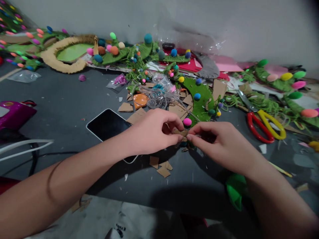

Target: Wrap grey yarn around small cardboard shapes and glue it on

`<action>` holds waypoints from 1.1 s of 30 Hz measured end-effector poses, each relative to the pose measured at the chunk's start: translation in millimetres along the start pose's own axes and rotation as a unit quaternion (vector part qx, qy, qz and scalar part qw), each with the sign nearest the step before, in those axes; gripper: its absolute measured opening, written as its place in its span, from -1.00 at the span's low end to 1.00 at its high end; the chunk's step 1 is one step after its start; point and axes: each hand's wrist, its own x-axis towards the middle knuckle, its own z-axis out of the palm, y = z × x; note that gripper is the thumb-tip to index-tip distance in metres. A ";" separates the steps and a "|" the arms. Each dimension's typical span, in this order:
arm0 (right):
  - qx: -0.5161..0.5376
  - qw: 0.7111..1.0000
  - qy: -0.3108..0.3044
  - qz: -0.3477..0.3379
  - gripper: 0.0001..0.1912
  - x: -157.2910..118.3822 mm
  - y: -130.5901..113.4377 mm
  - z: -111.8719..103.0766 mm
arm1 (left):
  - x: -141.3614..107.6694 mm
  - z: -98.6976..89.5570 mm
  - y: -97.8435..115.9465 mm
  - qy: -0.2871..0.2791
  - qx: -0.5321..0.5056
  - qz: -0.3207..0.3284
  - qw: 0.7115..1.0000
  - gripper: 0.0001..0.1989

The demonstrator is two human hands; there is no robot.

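My left hand (pixel 159 131) and my right hand (pixel 219 141) meet near the middle of the dark table. Both pinch a small piece of brown cardboard (pixel 181 132) between thumb and fingers. Just beyond them lies a green felt-like curved shape (pixel 199 99) with coloured balls, one of them a pink ball (pixel 187 121) close to my fingertips. Under my left wrist rests a phone (pixel 107 124) with a dark screen, partly covered by the arm. Small cardboard scraps (pixel 163 171) are scattered on the table below my hands.
Scissors (pixel 266 126) with red and yellow handles lie at right. Grey cord (pixel 158 96) and an orange packet (pixel 140 100) sit beyond my hands. A tan ring (pixel 50 61) lies far left, a purple device (pixel 16 114) near left. Green material (pixel 236 189) lies by my right forearm.
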 end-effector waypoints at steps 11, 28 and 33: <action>0.064 0.994 0.090 -0.026 -0.88 -3.8 -6.0 9.0 | -1.3 2.1 -2.7 0.076 0.025 0.037 0.996 -0.81; -0.169 0.923 0.227 -0.261 -0.78 -10.3 9.0 15.6 | 7.5 3.5 -3.9 0.156 -0.273 -0.017 0.949 -0.76; -0.119 0.930 0.240 -0.253 -0.78 -8.3 7.3 15.9 | 10.4 4.8 -11.7 0.130 -0.351 -0.019 0.927 -0.78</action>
